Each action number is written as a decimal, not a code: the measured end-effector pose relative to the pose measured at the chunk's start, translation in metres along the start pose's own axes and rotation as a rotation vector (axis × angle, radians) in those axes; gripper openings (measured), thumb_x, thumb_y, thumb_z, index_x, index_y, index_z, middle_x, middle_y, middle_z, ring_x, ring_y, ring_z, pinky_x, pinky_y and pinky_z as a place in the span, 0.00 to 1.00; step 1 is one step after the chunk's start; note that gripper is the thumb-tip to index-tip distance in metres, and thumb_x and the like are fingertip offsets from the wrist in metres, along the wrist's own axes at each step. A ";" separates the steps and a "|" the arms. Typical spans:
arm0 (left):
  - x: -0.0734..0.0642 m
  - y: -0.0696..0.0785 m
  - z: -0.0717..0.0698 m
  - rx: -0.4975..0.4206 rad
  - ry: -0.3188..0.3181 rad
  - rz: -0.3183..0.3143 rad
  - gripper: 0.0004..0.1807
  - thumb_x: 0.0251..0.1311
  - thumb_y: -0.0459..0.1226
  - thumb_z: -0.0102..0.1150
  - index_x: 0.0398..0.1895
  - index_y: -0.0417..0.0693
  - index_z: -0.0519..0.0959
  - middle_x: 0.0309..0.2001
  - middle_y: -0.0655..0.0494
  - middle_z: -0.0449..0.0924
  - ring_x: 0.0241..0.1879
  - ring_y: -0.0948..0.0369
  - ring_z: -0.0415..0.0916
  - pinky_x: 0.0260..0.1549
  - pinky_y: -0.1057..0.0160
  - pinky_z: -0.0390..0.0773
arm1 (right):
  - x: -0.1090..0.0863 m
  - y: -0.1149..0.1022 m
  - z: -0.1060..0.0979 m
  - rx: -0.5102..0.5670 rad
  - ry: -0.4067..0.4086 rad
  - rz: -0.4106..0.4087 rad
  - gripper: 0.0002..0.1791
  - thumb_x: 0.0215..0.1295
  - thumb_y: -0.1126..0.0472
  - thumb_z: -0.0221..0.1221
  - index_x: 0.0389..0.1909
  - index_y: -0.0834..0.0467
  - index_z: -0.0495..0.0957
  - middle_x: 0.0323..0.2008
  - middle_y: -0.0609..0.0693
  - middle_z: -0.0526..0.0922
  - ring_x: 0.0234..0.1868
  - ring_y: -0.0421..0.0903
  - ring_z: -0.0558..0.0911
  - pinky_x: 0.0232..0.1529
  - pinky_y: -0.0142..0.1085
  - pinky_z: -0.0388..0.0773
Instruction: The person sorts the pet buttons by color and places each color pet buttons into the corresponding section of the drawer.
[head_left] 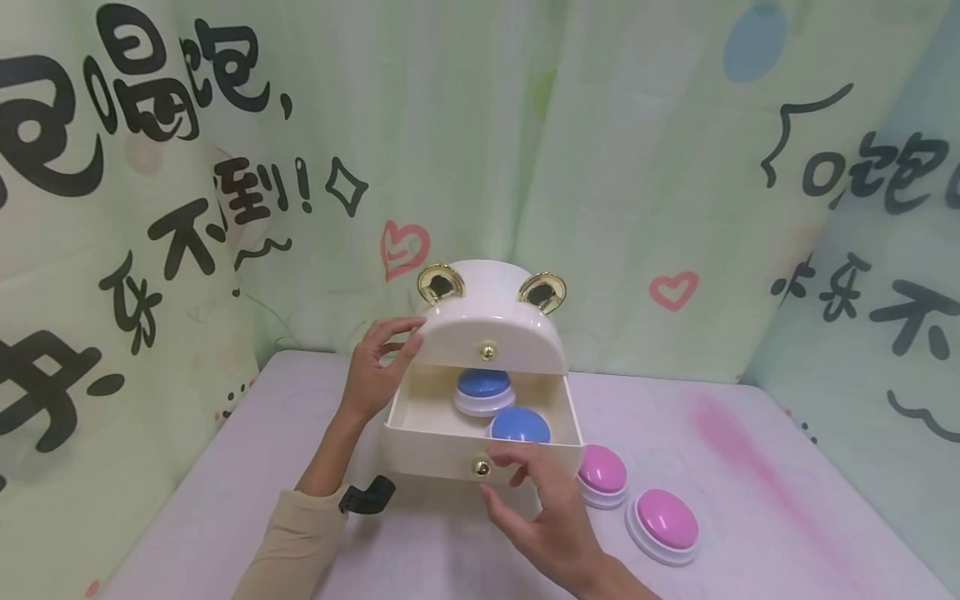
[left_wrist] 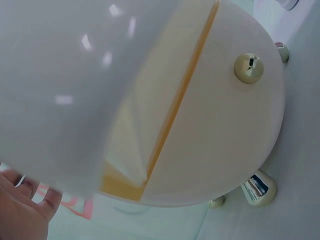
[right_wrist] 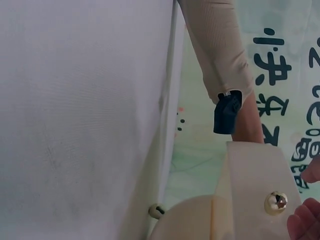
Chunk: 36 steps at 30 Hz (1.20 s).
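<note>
A white frog-shaped drawer box [head_left: 491, 321] with gold-rimmed eyes stands on the table. Its lower drawer [head_left: 435, 454] is pulled out, with two blue-topped round buttons inside, a rear button [head_left: 484, 383] and a front button [head_left: 521, 425]. My left hand [head_left: 378, 371] touches the box's upper left side; in the left wrist view its fingers [left_wrist: 49, 202] lie against the white shell. In front of the drawer, my right hand [head_left: 551, 517] has thumb and index finger spread about the gold knob [head_left: 482, 467]. The right wrist view shows those fingers [right_wrist: 305, 220] apart from the knob.
Two pink-topped round buttons, a nearer one [head_left: 663, 525] and one beside the drawer [head_left: 602, 475], sit on the table to the right. The upper compartment has its own gold knob [head_left: 488, 352]. A printed curtain [head_left: 600, 208] hangs behind the pale table [head_left: 750, 483].
</note>
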<state>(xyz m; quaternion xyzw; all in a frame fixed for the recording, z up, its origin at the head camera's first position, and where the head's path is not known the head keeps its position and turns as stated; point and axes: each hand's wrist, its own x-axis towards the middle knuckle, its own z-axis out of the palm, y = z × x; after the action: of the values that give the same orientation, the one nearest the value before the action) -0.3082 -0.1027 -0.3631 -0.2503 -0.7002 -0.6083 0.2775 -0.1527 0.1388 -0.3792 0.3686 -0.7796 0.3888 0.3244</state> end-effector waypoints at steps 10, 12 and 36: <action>0.001 0.003 0.001 0.006 -0.003 0.003 0.15 0.69 0.33 0.63 0.56 0.43 0.83 0.54 0.48 0.82 0.56 0.62 0.74 0.51 0.69 0.79 | -0.001 0.005 0.005 -0.024 -0.001 -0.018 0.23 0.57 0.69 0.71 0.54 0.60 0.78 0.48 0.50 0.85 0.46 0.44 0.82 0.41 0.26 0.79; 0.001 0.004 0.002 0.003 -0.003 0.008 0.15 0.69 0.33 0.63 0.56 0.43 0.83 0.54 0.47 0.82 0.56 0.61 0.74 0.51 0.69 0.79 | -0.003 0.006 0.005 -0.036 -0.013 -0.006 0.23 0.57 0.68 0.71 0.54 0.59 0.78 0.49 0.49 0.84 0.48 0.43 0.82 0.42 0.25 0.79; 0.000 0.004 0.001 0.004 0.007 0.006 0.14 0.68 0.31 0.63 0.56 0.41 0.84 0.54 0.46 0.81 0.55 0.62 0.74 0.51 0.70 0.79 | 0.002 0.017 0.013 -0.170 0.001 -0.131 0.21 0.48 0.76 0.72 0.43 0.57 0.83 0.47 0.48 0.85 0.51 0.47 0.82 0.64 0.27 0.72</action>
<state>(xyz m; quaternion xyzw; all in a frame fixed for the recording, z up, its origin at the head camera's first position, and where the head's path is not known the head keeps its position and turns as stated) -0.3058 -0.1010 -0.3606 -0.2495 -0.6996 -0.6072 0.2823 -0.1706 0.1339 -0.3904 0.3898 -0.7838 0.2993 0.3797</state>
